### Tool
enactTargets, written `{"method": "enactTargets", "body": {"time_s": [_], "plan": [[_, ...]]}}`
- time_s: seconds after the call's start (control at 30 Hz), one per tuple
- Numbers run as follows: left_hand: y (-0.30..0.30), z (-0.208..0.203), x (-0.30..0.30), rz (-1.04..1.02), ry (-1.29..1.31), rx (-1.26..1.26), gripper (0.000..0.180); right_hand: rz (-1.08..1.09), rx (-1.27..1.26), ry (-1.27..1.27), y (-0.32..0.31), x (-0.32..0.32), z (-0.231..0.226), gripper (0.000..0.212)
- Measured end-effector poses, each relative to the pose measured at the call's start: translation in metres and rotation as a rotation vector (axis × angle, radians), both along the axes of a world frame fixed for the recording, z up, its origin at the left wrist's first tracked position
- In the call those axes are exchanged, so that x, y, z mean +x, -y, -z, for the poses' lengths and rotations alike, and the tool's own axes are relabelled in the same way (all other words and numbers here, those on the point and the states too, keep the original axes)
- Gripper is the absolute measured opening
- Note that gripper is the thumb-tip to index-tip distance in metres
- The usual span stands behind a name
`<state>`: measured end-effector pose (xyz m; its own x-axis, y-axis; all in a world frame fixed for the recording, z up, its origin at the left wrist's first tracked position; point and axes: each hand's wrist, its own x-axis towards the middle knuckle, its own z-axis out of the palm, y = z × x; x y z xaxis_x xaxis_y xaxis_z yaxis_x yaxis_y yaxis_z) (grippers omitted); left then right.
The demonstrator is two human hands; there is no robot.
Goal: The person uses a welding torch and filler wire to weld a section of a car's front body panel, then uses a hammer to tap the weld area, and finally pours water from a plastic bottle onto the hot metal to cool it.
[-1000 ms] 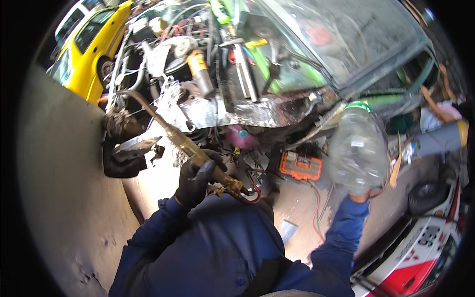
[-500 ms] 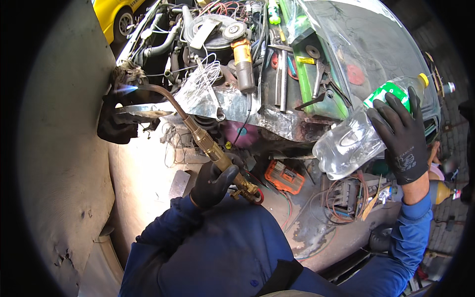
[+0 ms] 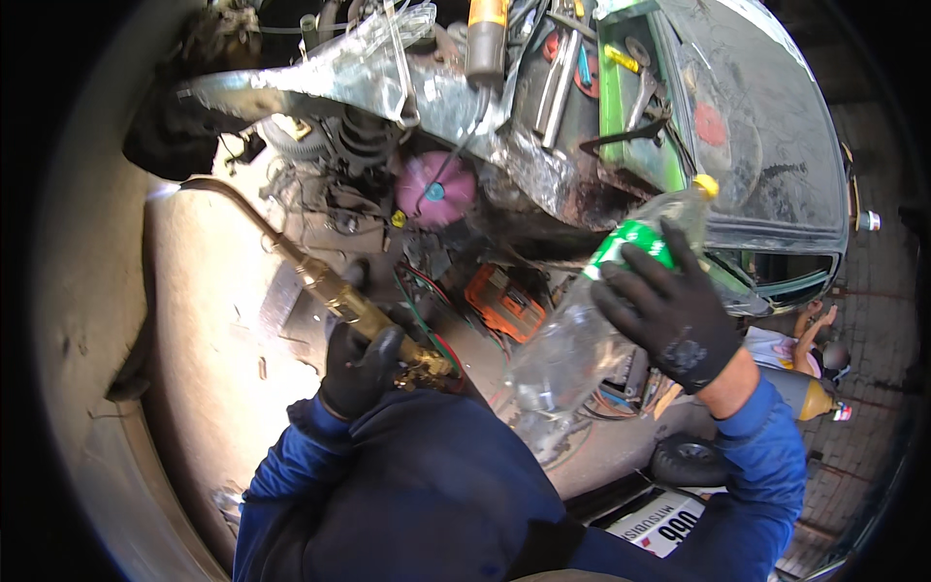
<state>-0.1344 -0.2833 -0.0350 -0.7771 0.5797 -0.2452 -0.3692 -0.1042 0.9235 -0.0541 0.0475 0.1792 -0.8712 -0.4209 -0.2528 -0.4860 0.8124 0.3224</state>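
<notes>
My left hand (image 3: 361, 369), in a black glove, is closed round the rear of a brass gas torch (image 3: 330, 291). Its thin bent neck points up and to the left, with a pale flame at the tip near a panel. My gloved right hand (image 3: 669, 315) grips a large clear plastic bottle (image 3: 567, 354) with a green label and a yellow cap. The bottle lies tilted, cap toward the upper right and base toward the lower left. Whether it holds liquid I cannot tell.
Ahead is a stripped car front with a torn metal fender (image 3: 320, 82), loose tools and an angle grinder (image 3: 487, 44). An orange case (image 3: 504, 303) sits on the floor near hoses. At right, another person (image 3: 810, 344) is beside a gas cylinder (image 3: 784, 388); a tyre (image 3: 687, 461) lies nearer.
My view has tilted downward, so the engine bay sits higher. Torch and bottle have both shifted left and lower in the view, still held; the flame stays lit.
</notes>
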Motion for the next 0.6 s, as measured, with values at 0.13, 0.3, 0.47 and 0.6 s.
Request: {"method": "enactTargets", "body": {"time_s": [0.13, 0.3, 0.47, 0.6], "plan": [[0.014, 0.029, 0.045, -0.159, -0.093, -0.109, 0.023, -0.102, -0.068, 0.145, 0.011, 0.012, 0.059, 0.037], [0.040, 0.065, 0.071, -0.238, 0.108, -0.084, 0.030, -0.101, -0.105, 0.320, 0.023, 0.011, 0.113, 0.038], [0.076, 0.112, 0.077, -0.175, 0.094, -0.173, 0.033, 0.042, -0.082, 0.373, 0.028, 0.008, 0.141, 0.046], [0.094, 0.165, 0.082, -0.053, -0.483, -0.591, 0.035, 0.124, -0.046, 0.346, 0.026, 0.004, 0.148, 0.043]]}}
